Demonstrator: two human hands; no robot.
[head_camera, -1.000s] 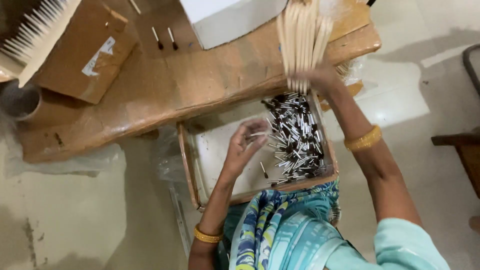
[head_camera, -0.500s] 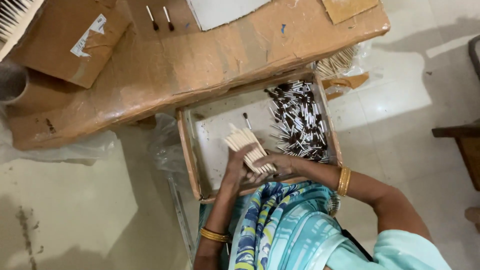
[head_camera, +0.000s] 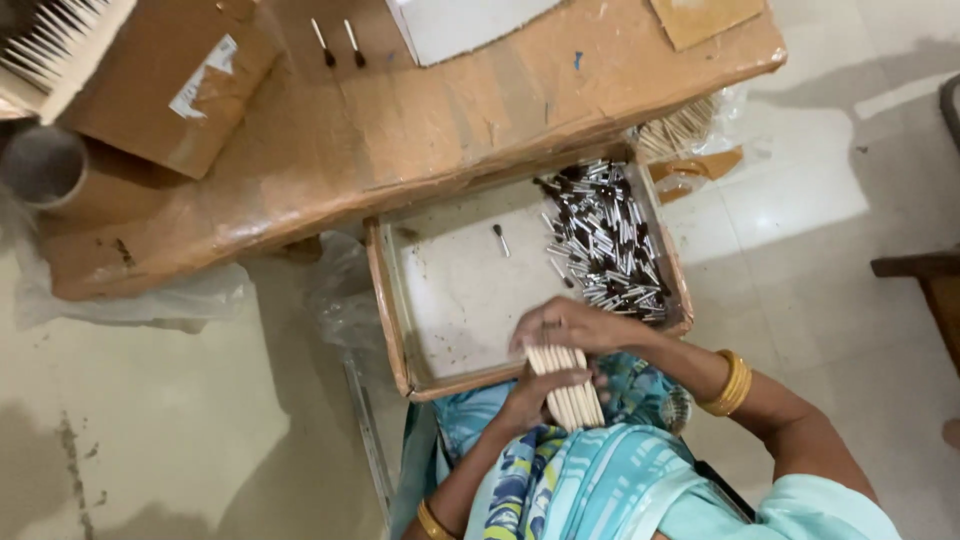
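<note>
Because the bundle of thin pale wooden sticks (head_camera: 566, 388) is likely light, stiff and loose, it wants gripping around its middle. The left hand (head_camera: 530, 398) wraps it from below; the right hand (head_camera: 568, 327) presses on top. It lies over the shallow brown tray's (head_camera: 386, 300) near edge, long axis toward the lap.

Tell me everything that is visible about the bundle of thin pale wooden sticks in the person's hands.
The bundle of thin pale wooden sticks is a tight flat sheaf of plain, light tan sticks lying side by side. It sits over the near edge of the shallow cardboard tray, above the lap. The right hand covers its far end; the left hand holds it from below.
</note>
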